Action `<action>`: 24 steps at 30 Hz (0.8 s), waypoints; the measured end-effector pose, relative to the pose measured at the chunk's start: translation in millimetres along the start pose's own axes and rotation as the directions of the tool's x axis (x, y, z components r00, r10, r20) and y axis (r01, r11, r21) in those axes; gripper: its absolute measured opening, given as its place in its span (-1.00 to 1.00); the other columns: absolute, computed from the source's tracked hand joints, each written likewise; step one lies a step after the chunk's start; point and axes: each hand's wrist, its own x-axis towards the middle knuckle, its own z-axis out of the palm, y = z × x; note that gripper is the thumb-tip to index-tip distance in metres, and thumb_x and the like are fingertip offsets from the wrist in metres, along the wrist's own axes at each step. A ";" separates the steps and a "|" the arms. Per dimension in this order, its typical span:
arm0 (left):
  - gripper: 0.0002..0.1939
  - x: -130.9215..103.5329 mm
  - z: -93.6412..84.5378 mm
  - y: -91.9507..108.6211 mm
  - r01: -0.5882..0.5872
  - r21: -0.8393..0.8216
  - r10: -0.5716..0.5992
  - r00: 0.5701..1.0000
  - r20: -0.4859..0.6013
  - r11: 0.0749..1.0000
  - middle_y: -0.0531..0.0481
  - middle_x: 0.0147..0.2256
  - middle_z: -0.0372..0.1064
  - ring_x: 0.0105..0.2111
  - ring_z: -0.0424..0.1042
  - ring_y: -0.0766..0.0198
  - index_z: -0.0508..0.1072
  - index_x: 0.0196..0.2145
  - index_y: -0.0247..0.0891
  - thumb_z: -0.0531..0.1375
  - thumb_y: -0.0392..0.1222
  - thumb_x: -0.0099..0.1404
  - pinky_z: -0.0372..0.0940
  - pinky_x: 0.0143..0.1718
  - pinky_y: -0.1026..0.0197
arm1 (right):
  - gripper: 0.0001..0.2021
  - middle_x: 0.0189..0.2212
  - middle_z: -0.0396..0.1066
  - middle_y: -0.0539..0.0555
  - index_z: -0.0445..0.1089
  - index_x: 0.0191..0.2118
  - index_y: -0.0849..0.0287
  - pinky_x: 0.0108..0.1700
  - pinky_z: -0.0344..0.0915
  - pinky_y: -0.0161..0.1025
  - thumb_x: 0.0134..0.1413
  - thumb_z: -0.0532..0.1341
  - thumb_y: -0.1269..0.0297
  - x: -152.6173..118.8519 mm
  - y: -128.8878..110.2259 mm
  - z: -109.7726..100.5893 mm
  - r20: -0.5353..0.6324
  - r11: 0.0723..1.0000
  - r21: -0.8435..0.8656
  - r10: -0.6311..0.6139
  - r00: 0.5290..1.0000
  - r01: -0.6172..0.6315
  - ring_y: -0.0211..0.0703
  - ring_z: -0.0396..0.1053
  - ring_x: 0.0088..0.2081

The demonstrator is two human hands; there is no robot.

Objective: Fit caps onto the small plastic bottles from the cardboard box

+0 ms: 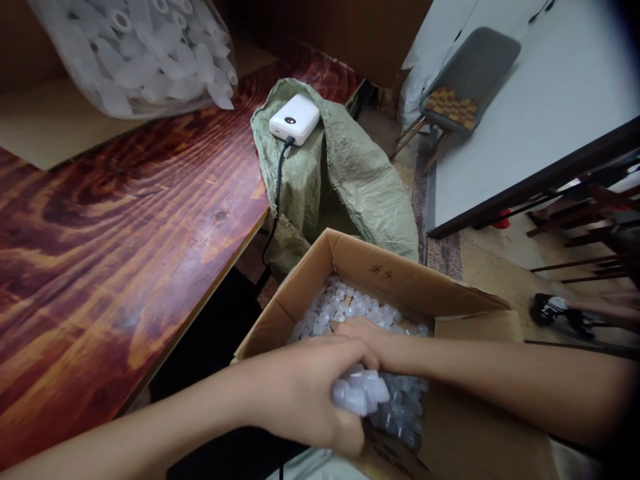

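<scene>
My left hand is curled around a handful of small translucent plastic caps, held just above an open cardboard box. Inside the box lie many similar loose plastic pieces, whitish and rounded. Reaching into the box from the right, my right hand is down among these pieces behind the left hand. Its fingers are mostly hidden, so what they grip does not show.
A wood-grain table runs along the left, with a clear bag of white plastic tubes on it. A green woven sack carries a white power bank with a black cable. Behind stands a grey chair.
</scene>
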 end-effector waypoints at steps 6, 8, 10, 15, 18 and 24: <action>-0.33 -1.0 1.4 2.6 -0.065 0.013 0.060 0.972 0.225 0.998 -0.16 -0.04 0.37 -0.04 0.37 -0.06 0.36 0.09 -0.19 0.30 -0.26 -0.04 0.28 0.01 -0.05 | -0.84 -0.31 0.40 0.03 0.40 -0.28 0.16 -0.27 0.36 -0.26 0.25 0.16 0.20 -2.2 -33.7 -14.8 0.129 0.889 -0.456 0.100 0.987 -0.030 -0.25 0.38 -0.31; -0.32 -0.8 3.0 3.0 -0.097 0.025 0.088 0.963 0.254 0.995 -0.18 -0.03 0.36 0.00 0.35 -0.09 0.33 0.12 -0.22 0.28 -0.28 -0.01 0.26 0.04 -0.08 | -0.85 -0.40 0.38 0.00 0.38 -0.34 0.15 -0.34 0.32 -0.29 0.23 0.17 0.22 -5.4 -48.1 -24.1 0.141 0.855 -0.518 0.096 0.985 -0.009 -0.27 0.34 -0.39; -0.31 -0.7 4.6 3.6 -0.130 0.019 0.120 0.951 0.284 0.991 -0.21 -0.01 0.35 0.02 0.34 -0.09 0.30 0.15 -0.28 0.27 -0.30 0.02 0.26 0.05 -0.06 | -0.90 -0.49 0.36 0.02 0.36 -0.36 0.17 -0.43 0.24 -0.28 0.15 0.20 0.30 -7.5 -60.8 -34.6 0.148 0.839 -0.544 0.076 0.986 0.017 -0.23 0.31 -0.46; -0.36 -2.2 7.0 8.6 -0.102 0.029 0.090 0.954 0.287 0.994 -0.22 0.06 0.30 0.04 0.34 -0.06 0.25 0.18 -0.24 0.25 -0.21 0.13 0.30 -0.01 0.00 | -0.82 -0.39 0.45 0.17 0.32 -0.17 0.23 -0.46 0.10 -0.26 0.05 0.17 0.37 -7.2 -80.9 -62.2 0.027 0.861 -0.507 -0.006 1.000 0.019 -0.07 0.37 -0.41; -0.37 -4.5 8.8 10.6 -0.019 0.032 0.013 0.982 0.188 0.999 -0.14 0.03 0.31 0.00 0.36 -0.01 0.26 0.14 -0.14 0.28 -0.18 0.11 0.31 -0.06 0.07 | -0.75 -0.28 0.46 0.16 0.27 -0.09 0.22 -0.35 0.17 -0.25 0.14 0.17 0.23 -7.0 -90.3 -79.1 -0.102 0.894 -0.448 -0.065 0.993 0.013 -0.06 0.40 -0.31; -0.61 -3.8 9.7 4.7 -0.070 -0.056 0.067 0.996 -0.054 0.996 0.08 -0.12 0.27 -0.22 0.33 0.26 0.35 -0.14 -0.07 0.19 -0.36 0.04 0.26 -0.19 0.25 | -0.83 -0.17 0.47 0.02 0.36 -0.14 0.17 -0.11 0.22 -0.29 0.23 0.15 0.22 -12.9 -107.6 -106.7 -0.363 0.920 -0.350 -0.305 0.881 0.174 -0.21 0.39 -0.16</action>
